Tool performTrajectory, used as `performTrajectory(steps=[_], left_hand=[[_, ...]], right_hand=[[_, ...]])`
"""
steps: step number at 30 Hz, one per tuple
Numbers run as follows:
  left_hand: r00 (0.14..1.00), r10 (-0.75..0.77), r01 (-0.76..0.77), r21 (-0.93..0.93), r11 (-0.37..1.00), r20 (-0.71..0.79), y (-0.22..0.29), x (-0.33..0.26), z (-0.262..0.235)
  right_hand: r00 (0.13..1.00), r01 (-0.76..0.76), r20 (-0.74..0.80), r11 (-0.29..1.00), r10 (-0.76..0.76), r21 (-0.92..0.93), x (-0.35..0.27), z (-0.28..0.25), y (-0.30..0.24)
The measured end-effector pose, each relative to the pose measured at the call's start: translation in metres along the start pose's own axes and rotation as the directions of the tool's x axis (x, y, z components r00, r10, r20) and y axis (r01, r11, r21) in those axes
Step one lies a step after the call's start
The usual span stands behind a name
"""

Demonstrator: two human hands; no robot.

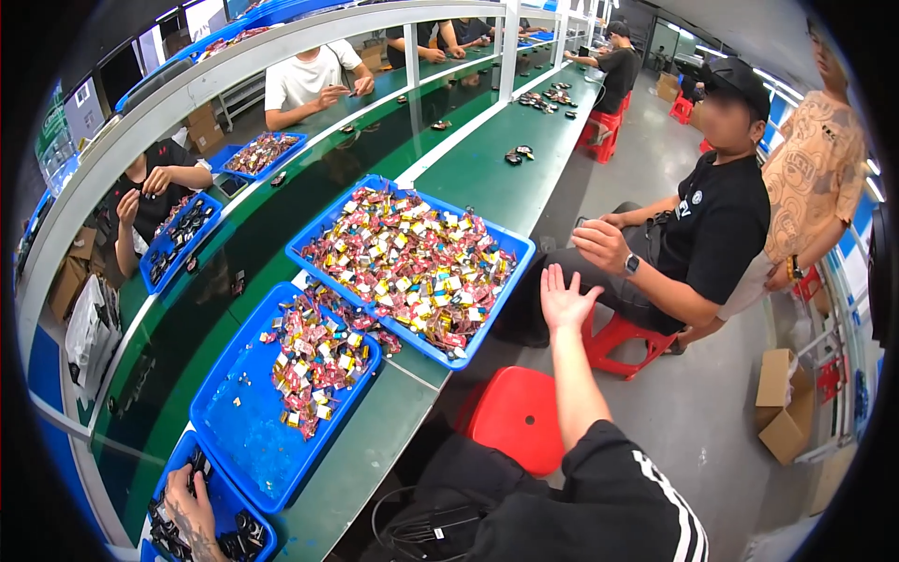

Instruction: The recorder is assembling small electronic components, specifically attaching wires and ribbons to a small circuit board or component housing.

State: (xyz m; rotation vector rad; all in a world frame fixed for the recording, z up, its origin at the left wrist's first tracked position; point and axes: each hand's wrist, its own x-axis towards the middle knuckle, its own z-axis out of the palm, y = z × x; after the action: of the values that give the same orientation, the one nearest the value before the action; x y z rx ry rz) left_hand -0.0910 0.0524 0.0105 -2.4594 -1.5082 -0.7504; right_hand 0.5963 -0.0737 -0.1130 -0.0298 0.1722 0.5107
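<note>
My right hand point(566, 296) is stretched out to the right, palm up, its fingers extended and nothing in it. Just beyond it is the raised hand point(602, 246) of a seated person. At the lower left my left hand point(191, 501) rests in a blue tray point(269, 545) of small black parts point(245, 532). Its fingers are curled round one of these black parts, which they partly hide. Next to that tray a blue bin point(245, 440) holds a heap of small red, yellow and white pieces point(314, 361). A fuller blue bin point(524, 251) of the same pieces stands beyond.
A green-topped workbench point(506, 192) runs away beside a conveyor belt point(248, 234). Across the belt people work over blue trays point(225, 208). A red stool point(518, 419) stands between me and the seated person point(721, 215); another person point(815, 169) stands behind. An opened carton point(785, 403) is on the floor.
</note>
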Motion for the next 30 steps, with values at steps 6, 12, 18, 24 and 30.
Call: performTrajectory(steps=[6, 12, 18, 24, 30], left_hand=[[0.999, -0.042, 0.043, -0.028, 0.999, 0.035, -0.001, 0.003, -0.003], [0.955, -0.279, 0.274, 0.061, 0.960, 0.099, 0.033, 0.005, -0.027], [0.936, -0.344, 0.335, 0.109, 0.936, 0.072, 0.031, 0.006, -0.031], [0.914, -0.406, 0.403, 0.158, 0.901, -0.018, -0.006, -0.019, -0.048], [0.934, -0.277, 0.227, 0.224, 0.948, 0.225, -0.005, -0.018, -0.013]], right_hand=[[0.979, -0.144, 0.180, 0.949, 0.095, 0.280, 0.009, -0.010, 0.001], [0.885, -0.454, 0.200, 0.875, 0.421, 0.168, -0.001, -0.067, -0.004], [0.887, -0.445, -0.374, 0.283, 0.271, -0.850, -0.068, -0.178, -0.077], [0.991, -0.135, -0.131, -0.160, -0.035, -0.978, -0.112, -0.263, -0.148], [0.863, -0.505, -0.503, -0.096, -0.046, -0.858, -0.113, -0.276, -0.156]])
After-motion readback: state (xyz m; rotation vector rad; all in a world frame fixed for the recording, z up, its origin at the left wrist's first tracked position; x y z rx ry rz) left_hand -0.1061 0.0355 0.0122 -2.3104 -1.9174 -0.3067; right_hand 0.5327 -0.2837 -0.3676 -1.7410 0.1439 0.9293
